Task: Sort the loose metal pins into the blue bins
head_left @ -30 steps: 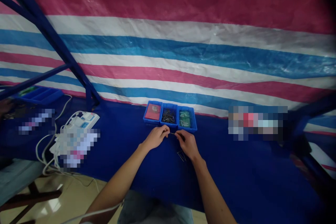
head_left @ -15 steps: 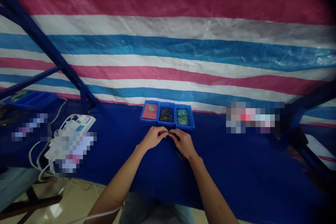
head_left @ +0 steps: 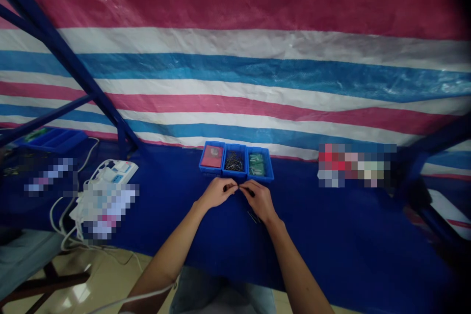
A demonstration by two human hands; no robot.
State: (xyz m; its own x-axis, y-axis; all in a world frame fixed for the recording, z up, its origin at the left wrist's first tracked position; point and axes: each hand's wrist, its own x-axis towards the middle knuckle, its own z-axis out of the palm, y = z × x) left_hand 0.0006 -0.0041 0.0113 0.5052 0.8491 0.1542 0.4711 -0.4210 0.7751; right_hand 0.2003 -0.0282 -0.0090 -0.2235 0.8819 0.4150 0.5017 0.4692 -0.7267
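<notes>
My left hand [head_left: 220, 193] and my right hand [head_left: 258, 200] meet just in front of the small blue bins, fingertips almost touching. Both are closed in a pinch. Whatever lies between the fingertips is too small to make out. Beside my right wrist, a few thin dark metal pieces [head_left: 253, 216] lie on the blue table. The middle bin [head_left: 234, 174] holds many loose dark metal pieces [head_left: 233, 160] that look like screws. To its left, a bin [head_left: 211, 170] contains a flat red piece [head_left: 212, 156]. Green and clear small pieces [head_left: 256, 163] fill the right bin [head_left: 261, 178].
A white power strip [head_left: 123, 171] with plugs and cables [head_left: 55, 216] sits on the left of the blue table [head_left: 331, 235]. Farther left is a blue tray [head_left: 61, 140]. Blue metal struts [head_left: 79, 71] slant at both sides, before a striped plastic sheet [head_left: 235, 5].
The view has shifted slightly. Both hands stay pinched at the same spot before the bins, with the fingertips only slightly altered.
</notes>
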